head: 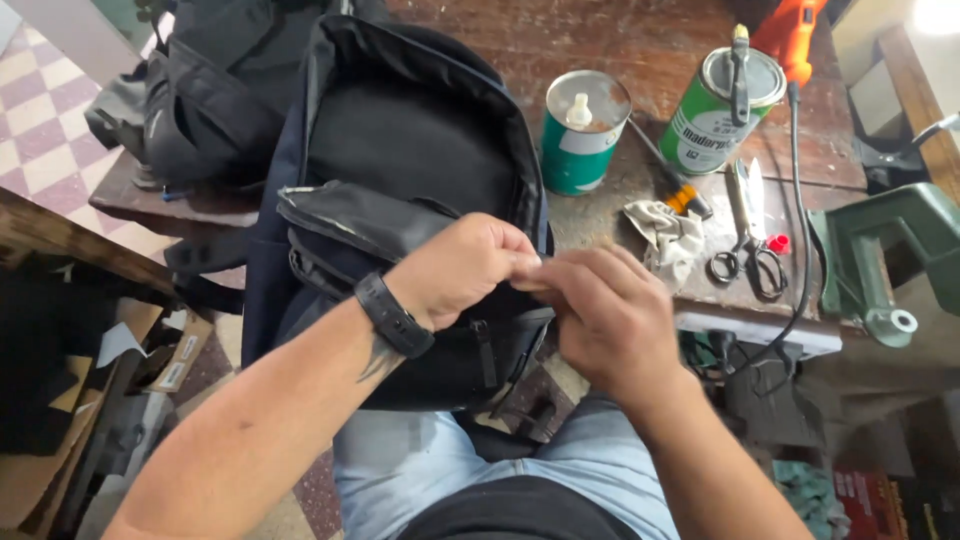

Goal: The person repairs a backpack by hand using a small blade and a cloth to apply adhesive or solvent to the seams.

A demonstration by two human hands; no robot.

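A black backpack (400, 190) lies with its open top toward twelve o'clock, its far end resting on a worn wooden workbench (620, 50) and its near end down against the person's lap in light blue trousers (480, 470). The left hand (462, 268), with a black band (392, 315) round the wrist, is curled into a loose fist over the near edge of the bag, its fingertips pinched together at about three o'clock of the hand. The right hand (608, 312) meets it there from the four o'clock side, fingers bent and closed, so that the two hands touch at the fingertips just above a zip pull (483, 345) on the bag's front. Both pinch tightly, but whatever lies between the fingers is too small or too hidden to make out; I cannot tell whether it is a thread, a zip tab or a fold of cloth. At one o'clock from the hands stands a green and white can (580, 135) with a small white nozzle, and further toward two o'clock a second green can (718, 105) with a tool laid across its lid. Between the cans a screwdriver (672, 178) with an orange and black handle lies slantwise, next to a crumpled rag (668, 240). Scissors (748, 250) lie at three o'clock, just beside a small red cap (779, 243), and a green vise (880, 255) sits at the bench's right edge. Another dark bag (205, 100) rests at eleven o'clock.
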